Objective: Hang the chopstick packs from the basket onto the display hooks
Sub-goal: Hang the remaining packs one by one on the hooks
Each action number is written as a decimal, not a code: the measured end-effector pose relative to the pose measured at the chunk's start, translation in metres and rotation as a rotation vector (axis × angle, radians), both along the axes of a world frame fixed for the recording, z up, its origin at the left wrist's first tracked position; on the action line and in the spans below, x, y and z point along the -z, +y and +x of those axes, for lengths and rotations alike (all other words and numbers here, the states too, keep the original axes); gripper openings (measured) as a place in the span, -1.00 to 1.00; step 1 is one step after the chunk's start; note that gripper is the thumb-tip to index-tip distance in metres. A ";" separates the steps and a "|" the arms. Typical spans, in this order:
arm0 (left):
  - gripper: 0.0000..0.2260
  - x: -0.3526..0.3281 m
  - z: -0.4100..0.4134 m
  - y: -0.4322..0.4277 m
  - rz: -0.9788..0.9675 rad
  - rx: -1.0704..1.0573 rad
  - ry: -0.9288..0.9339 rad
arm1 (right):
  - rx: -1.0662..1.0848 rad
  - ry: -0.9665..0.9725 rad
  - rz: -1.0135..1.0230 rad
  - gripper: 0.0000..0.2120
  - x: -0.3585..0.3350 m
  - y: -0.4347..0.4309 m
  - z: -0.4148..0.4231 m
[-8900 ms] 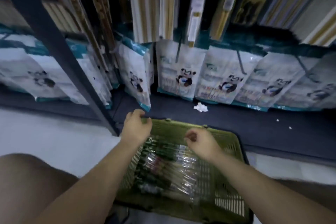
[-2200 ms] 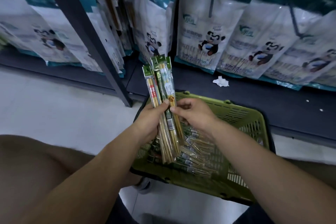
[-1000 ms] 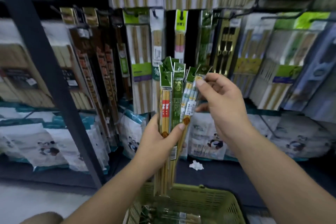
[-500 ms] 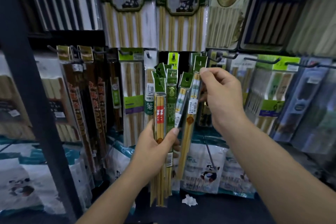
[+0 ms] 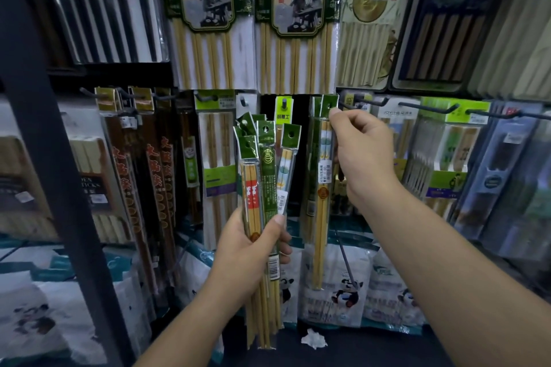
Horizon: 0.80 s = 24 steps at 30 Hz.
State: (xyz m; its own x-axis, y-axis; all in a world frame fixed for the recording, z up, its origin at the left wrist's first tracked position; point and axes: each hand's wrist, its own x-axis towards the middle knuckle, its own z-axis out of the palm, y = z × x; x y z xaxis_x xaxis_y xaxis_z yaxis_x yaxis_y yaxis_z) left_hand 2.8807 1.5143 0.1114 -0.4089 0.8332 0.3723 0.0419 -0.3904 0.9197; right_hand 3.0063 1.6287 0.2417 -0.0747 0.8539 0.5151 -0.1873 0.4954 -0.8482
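My left hand (image 5: 253,244) grips a fanned bundle of several narrow chopstick packs (image 5: 262,176) with green header cards, held upright before the display. My right hand (image 5: 362,158) pinches one more chopstick pack (image 5: 322,188) by its green header card, whose hole is up at the level of the dark display hooks (image 5: 357,104). That pack hangs straight down, apart from the bundle. I cannot tell whether its hole is over a hook. The basket is out of view.
Hooks on the wall carry many hanging chopstick packs, with large packs (image 5: 208,24) above. A dark shelf post (image 5: 53,158) slants down the left. White panda-print bags (image 5: 346,292) line the bottom shelf, with a crumpled paper scrap (image 5: 313,338) on it.
Both hands have come up from the basket to the hooks. My right hand has drawn one pack out of the bundle and carried it right and up to hook level.
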 end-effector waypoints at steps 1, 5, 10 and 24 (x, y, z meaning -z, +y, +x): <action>-0.82 0.000 0.000 0.000 -0.002 0.001 -0.001 | 0.000 0.004 0.000 -0.66 -0.001 0.000 -0.001; -0.82 0.001 0.000 0.002 0.004 0.011 0.000 | 0.015 0.007 0.003 -0.65 -0.002 0.000 -0.004; -0.96 0.003 0.000 0.004 0.021 0.023 -0.006 | 0.024 0.022 -0.001 -0.67 0.000 0.004 -0.007; -0.88 -0.001 0.003 0.003 0.022 0.019 0.008 | 0.159 -0.090 0.047 -0.76 0.014 0.019 -0.009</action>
State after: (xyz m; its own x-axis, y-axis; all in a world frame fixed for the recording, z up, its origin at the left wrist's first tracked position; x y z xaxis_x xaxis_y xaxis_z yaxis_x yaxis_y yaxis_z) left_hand 2.8840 1.5171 0.1124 -0.3901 0.8322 0.3941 0.0419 -0.4115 0.9104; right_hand 2.9969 1.6475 0.2277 0.0116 0.8338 0.5519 -0.0276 0.5520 -0.8334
